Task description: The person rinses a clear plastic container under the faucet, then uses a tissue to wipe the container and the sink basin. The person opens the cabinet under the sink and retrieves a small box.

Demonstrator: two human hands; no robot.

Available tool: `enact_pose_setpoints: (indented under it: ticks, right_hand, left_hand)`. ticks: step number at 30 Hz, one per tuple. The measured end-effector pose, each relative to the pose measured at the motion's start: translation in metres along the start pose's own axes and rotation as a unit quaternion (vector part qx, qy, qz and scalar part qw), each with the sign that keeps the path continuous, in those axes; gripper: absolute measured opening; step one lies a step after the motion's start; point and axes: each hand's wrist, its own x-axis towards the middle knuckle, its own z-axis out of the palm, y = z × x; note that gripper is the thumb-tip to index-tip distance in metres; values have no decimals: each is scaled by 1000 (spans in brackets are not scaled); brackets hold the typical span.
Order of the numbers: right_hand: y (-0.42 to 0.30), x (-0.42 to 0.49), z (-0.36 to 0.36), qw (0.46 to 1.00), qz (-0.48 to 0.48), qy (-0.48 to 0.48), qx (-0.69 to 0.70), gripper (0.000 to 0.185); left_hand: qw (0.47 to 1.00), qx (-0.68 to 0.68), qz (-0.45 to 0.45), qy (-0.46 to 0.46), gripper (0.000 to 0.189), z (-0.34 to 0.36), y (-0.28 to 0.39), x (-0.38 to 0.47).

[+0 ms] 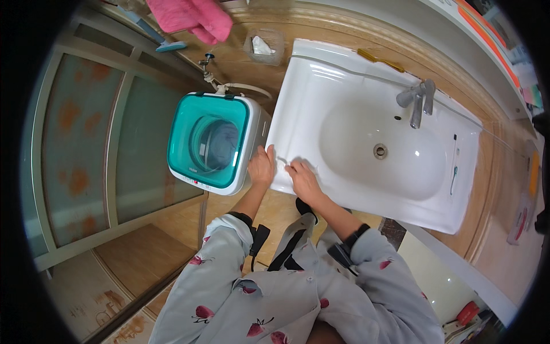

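Observation:
My left hand [261, 167] is at the left rim of the white ceramic washbasin [296, 116], its thumb apart from the fingers and nothing visible in it. Just right of it, my right hand [305, 182] is over the basin's front left corner, fingers bent. A small white thing [282, 166], too blurred to name, shows at the right fingertips against the basin. Close beside the left hand stands a small Haier washing machine [258, 133] with a turquoise see-through lid [180, 142], which is down. The right palm and the undersides of the fingers are hidden.
A chrome faucet [417, 101] rises behind the bowl, and a toothbrush [454, 180] lies on the basin's right ledge. On the back rim is a yellow-handled brush [380, 60]. A tissue holder [279, 47] and a pink towel [189, 17] are at the wall. Glass panels [81, 150] stand left.

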Motion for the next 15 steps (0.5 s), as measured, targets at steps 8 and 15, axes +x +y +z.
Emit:
enact_pose_setpoints:
  ticks: [8, 15]
  right_hand:
    - [33, -53, -49, 995, 92, 5, -26, 18]
    - [-2, -20, 21, 994, 73, 81, 32, 19]
  left_hand:
    - [1000, -1, -6, 4, 50, 2, 1, 0]
    - [1000, -4, 4, 7, 53, 5, 0, 1]
